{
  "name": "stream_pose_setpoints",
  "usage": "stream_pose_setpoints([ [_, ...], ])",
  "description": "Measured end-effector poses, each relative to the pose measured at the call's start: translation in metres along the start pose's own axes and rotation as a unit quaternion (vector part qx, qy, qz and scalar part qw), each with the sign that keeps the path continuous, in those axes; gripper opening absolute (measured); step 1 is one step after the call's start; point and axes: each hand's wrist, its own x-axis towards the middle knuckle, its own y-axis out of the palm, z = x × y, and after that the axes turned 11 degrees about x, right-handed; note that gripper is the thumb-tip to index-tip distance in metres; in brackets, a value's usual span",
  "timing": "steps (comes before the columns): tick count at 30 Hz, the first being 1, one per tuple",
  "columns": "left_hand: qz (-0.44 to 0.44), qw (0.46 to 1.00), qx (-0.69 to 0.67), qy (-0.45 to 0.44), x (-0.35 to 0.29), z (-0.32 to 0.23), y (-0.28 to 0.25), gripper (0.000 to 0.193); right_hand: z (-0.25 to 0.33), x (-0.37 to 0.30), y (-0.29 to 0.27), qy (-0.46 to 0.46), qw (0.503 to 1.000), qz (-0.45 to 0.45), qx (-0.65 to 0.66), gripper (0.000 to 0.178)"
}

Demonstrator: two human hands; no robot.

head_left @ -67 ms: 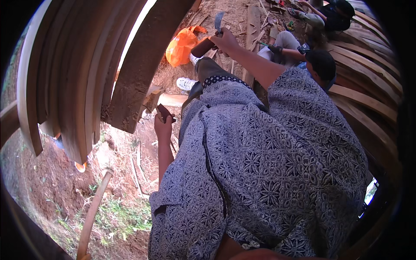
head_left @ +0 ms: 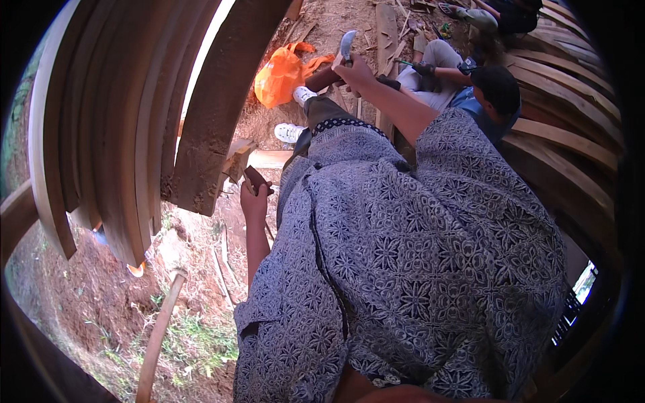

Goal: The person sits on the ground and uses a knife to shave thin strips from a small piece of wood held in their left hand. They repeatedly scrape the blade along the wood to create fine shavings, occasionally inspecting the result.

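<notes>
Bare reddish-brown earth [head_left: 101, 289] is spread as the floor, strewn toward its far edge with wood scraps [head_left: 406, 20] and a flat plank [head_left: 386, 37]. Its left side is overhung by a row of long boards [head_left: 121, 127], bent in appearance by the lens, with a broad dark board [head_left: 228, 101] set at the row's right end. The right edge is lined with stacked timber [head_left: 568, 107]. At the near left corner, grass [head_left: 201, 342] is sunlit beside a slender pole [head_left: 160, 336]; the timber side is more shaded.
</notes>
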Motion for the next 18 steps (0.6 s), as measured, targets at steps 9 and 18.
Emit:
stream_pose_setpoints([
  [9,0.063,0.961,0.268,-0.014,-0.024,-0.082,-0.046,0.030,-0.121,0.001,-0.041,0.105,0.982,-0.109,0.113,0.050],
  [18,0.081,0.927,0.346,0.119,0.035,-0.010,-0.094,0.031,-0.136,-0.001,-0.082,0.176,0.954,-0.240,0.022,0.106],
])
